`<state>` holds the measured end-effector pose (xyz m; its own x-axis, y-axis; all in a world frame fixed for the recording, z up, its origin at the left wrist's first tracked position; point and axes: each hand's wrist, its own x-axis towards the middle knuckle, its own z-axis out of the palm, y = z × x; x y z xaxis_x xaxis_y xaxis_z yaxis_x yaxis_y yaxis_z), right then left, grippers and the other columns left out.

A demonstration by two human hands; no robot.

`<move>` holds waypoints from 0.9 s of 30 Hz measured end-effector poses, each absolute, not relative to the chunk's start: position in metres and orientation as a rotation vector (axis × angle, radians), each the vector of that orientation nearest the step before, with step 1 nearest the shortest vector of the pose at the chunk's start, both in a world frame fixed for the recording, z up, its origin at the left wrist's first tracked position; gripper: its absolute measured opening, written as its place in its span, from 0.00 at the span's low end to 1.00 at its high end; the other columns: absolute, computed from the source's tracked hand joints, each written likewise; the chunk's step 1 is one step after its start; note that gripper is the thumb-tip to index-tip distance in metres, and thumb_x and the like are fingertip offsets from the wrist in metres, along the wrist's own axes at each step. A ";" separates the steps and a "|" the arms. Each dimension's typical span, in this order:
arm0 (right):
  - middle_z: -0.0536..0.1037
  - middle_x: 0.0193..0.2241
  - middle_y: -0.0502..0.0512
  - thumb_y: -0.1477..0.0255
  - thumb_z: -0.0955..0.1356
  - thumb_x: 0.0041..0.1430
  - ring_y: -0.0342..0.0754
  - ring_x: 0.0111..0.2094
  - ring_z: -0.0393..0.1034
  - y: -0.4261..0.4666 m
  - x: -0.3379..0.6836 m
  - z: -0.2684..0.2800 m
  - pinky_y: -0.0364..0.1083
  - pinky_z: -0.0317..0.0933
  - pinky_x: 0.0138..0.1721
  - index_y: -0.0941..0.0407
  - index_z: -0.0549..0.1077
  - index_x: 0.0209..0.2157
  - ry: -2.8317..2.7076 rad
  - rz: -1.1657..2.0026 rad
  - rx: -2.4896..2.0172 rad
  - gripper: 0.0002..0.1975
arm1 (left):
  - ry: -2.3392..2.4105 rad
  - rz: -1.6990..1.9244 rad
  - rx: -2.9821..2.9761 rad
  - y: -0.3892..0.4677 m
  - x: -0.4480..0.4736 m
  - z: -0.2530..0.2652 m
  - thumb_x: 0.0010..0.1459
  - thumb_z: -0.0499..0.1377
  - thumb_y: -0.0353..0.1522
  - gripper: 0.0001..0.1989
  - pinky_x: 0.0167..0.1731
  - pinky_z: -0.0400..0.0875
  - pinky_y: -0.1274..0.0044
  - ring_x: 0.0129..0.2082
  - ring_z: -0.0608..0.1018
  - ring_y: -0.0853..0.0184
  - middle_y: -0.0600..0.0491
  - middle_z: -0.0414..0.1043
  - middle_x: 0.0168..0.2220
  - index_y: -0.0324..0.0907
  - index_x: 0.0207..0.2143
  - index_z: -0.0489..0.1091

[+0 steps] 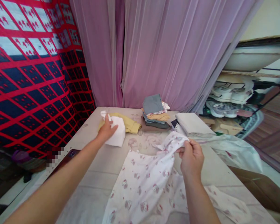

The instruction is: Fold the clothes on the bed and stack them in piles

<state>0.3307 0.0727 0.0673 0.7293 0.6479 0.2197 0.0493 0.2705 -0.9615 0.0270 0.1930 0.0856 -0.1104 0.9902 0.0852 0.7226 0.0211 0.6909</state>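
Observation:
My left hand (108, 128) reaches to the back left of the table. It grips a white, soft bundle (118, 134) that looks like cloth or paper, and part of it sticks up past my fingers. Beside and behind this bundle lies a folded yellow garment (132, 125). With pinched fingers, my right hand (192, 155) holds a gathered edge of a white child's garment (144, 186) printed with small pink and grey cartoon figures. That garment spreads over the front of the table, one sleeve-like part (227, 202) lying right of my forearm.
A stack of folded clothes (154, 109) stands at the back middle. Right of it are a spiral notebook (176, 126) and a folded pale cloth (194, 124). A phone (71, 154) lies at the left edge. Clear plastic (238, 152) and a cardboard box (261, 189) are on the right.

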 end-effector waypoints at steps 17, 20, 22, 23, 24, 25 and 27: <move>0.74 0.43 0.58 0.64 0.59 0.60 0.49 0.43 0.71 0.081 0.316 0.118 0.50 0.66 0.43 0.56 0.66 0.43 -0.761 -0.156 -1.086 0.13 | 1.475 1.186 1.617 0.121 0.041 0.065 0.56 0.51 0.42 0.12 0.26 0.66 0.80 0.25 0.71 0.70 0.59 0.66 0.25 0.44 0.36 0.61; 0.69 0.53 0.62 0.64 0.59 0.60 0.49 0.50 0.68 0.120 0.314 0.119 0.49 0.64 0.47 0.56 0.65 0.49 -1.153 0.000 -1.198 0.18 | 1.685 1.414 1.536 0.153 0.004 0.096 0.55 0.53 0.42 0.18 0.27 0.67 0.81 0.28 0.74 0.70 0.56 0.71 0.31 0.44 0.46 0.60; 0.68 0.55 0.62 0.66 0.61 0.57 0.48 0.47 0.70 0.137 0.322 0.111 0.47 0.65 0.44 0.56 0.60 0.56 -1.344 0.175 -1.289 0.25 | 1.825 1.380 1.540 0.172 -0.016 0.100 0.54 0.56 0.40 0.25 0.30 0.69 0.79 0.33 0.76 0.68 0.51 0.73 0.39 0.44 0.53 0.57; 0.69 0.54 0.62 0.66 0.61 0.57 0.47 0.46 0.70 0.139 0.329 0.104 0.47 0.65 0.44 0.56 0.60 0.56 -1.393 0.236 -1.343 0.25 | 1.890 1.339 1.533 0.177 -0.022 0.095 0.54 0.56 0.39 0.27 0.32 0.70 0.78 0.36 0.77 0.67 0.48 0.72 0.44 0.44 0.55 0.56; 0.72 0.52 0.61 0.67 0.60 0.57 0.47 0.46 0.71 0.136 0.337 0.096 0.46 0.65 0.44 0.56 0.64 0.54 -1.421 0.268 -1.413 0.23 | 1.916 1.269 1.540 0.179 -0.027 0.086 0.54 0.56 0.38 0.29 0.35 0.71 0.76 0.39 0.77 0.65 0.44 0.70 0.49 0.43 0.57 0.55; 0.75 0.48 0.60 0.66 0.60 0.58 0.48 0.44 0.71 0.129 0.346 0.087 0.47 0.64 0.44 0.56 0.68 0.50 -1.458 0.285 -1.510 0.20 | 1.938 1.214 1.557 0.177 -0.031 0.074 0.54 0.56 0.38 0.30 0.39 0.72 0.74 0.43 0.77 0.62 0.41 0.67 0.52 0.41 0.58 0.54; 0.79 0.40 0.57 0.65 0.60 0.58 0.49 0.39 0.73 0.102 0.364 0.065 0.48 0.64 0.42 0.55 0.73 0.43 -1.565 0.294 -1.798 0.17 | 2.003 1.063 1.645 0.159 -0.033 0.047 0.53 0.56 0.37 0.29 0.44 0.71 0.68 0.49 0.74 0.57 0.39 0.64 0.55 0.39 0.57 0.57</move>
<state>0.3643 0.1021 0.0649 0.2359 0.9304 0.2804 0.7655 -0.0001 -0.6435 -0.0332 0.1589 0.0471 -0.2725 0.9424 0.1941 0.6891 0.0503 0.7229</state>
